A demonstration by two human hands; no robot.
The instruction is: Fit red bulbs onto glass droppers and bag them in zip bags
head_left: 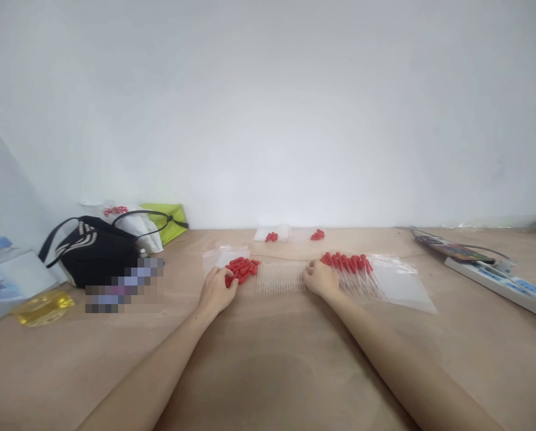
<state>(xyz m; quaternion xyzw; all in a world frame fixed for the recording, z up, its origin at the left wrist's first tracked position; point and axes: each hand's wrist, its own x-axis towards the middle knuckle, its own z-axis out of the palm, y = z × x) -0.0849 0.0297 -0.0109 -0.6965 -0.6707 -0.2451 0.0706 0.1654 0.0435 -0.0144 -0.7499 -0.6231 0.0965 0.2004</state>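
Small red oblong caps [246, 267] lie heaped on a clear plastic bag. My left hand [217, 290] is at the heap's near left edge, thumb and fingers closing around a red cap. Thin white sticks [280, 277] with small pale tips lie side by side in a row between my hands. At the row's right end, my right hand [320, 278] has its fingers pinched together; what they hold is hidden. Just right of it, several white sticks with red caps on their far ends [355, 275] lie fanned on the table.
Clear bags [405, 281] lie under and beside the capped sticks. Two small red groups [272, 237] [317, 234] rest near the wall. A black bag [97, 254], a green bag [173, 221] and a container of yellow liquid [43, 308] stand left. A power strip [496, 281] lies right.
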